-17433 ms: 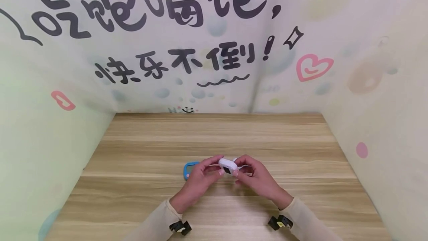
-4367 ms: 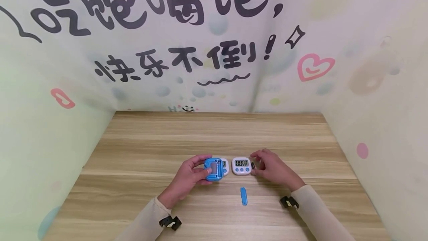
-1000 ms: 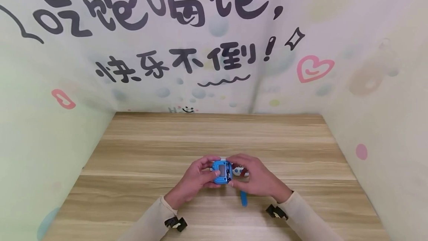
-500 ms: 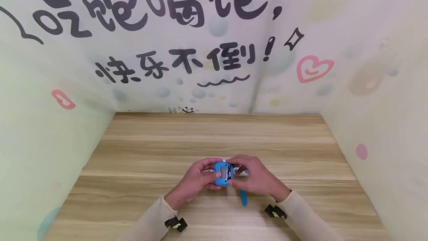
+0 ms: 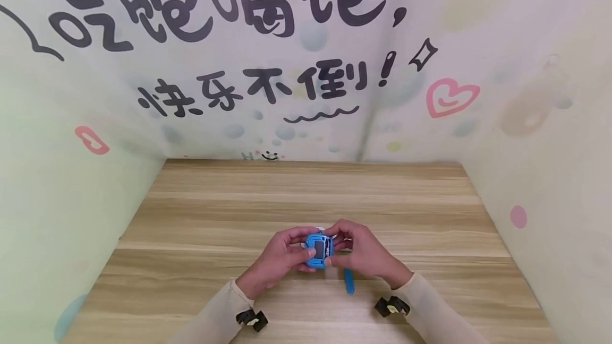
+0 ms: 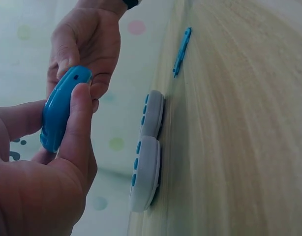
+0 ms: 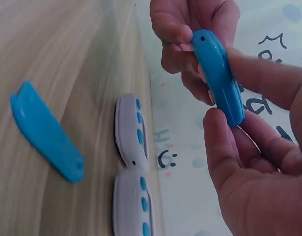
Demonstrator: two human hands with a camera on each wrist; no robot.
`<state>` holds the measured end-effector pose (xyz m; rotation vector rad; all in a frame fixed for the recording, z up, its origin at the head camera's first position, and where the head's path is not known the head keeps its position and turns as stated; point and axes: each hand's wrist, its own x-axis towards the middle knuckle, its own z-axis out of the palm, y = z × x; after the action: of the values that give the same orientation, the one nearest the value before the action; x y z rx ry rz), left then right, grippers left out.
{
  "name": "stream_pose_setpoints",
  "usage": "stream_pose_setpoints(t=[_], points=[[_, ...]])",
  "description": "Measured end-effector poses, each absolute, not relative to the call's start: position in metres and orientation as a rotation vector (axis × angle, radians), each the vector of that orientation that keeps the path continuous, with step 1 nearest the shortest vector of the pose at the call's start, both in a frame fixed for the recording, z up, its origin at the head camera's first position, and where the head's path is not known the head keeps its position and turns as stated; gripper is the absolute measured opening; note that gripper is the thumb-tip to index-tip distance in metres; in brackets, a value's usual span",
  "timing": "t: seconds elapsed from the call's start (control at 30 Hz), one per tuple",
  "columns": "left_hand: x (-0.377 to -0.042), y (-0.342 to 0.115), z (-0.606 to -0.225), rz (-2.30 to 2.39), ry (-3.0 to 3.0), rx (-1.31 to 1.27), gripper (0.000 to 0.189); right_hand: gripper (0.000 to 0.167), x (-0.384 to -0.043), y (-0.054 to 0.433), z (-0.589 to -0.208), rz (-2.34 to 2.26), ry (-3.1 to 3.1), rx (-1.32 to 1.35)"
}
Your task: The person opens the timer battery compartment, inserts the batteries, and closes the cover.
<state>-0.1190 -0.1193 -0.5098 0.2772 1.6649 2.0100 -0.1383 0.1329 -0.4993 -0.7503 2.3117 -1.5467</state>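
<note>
Both hands hold a blue digital timer point(image 5: 319, 249) above the table, its back turned up. My left hand point(image 5: 276, 255) grips its left side, thumb pressed on the back. My right hand point(image 5: 365, 252) pinches the right side by the open battery slot, index finger at the far corner and thumb at the near one. A small battery point(image 5: 328, 248) shows in that slot. The loose blue battery cover point(image 7: 47, 132) lies on the table below the right hand. Two white timers with blue buttons, a nearer one point(image 6: 146, 174) and a farther one point(image 6: 153, 115), rest under the hands.
A wood-grain table point(image 5: 215, 200) runs back to a printed wall point(image 5: 306, 137), with pale walls on both sides. In the head view the hands and the blue timer cover most of the white timers.
Since 4.4 seconds ago my right hand has left the battery beside the white timer and come to the blue timer's slot. Over the last second the blue timer has shifted slightly nearer.
</note>
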Motion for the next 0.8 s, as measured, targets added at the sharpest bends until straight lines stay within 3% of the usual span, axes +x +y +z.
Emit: stream_pose_setpoints(t=[0.17, 0.8], points=[[-0.119, -0.117, -0.513, 1.997, 1.674, 0.276, 0.053, 0.04, -0.137, 0.133, -0.497, -1.532, 2.31, -0.705], [-0.118, -0.129, -0.515, 2.014, 1.749, 0.124, 0.053, 0.048, -0.129, 0.161, -0.51, -1.361, 2.509, -0.813]])
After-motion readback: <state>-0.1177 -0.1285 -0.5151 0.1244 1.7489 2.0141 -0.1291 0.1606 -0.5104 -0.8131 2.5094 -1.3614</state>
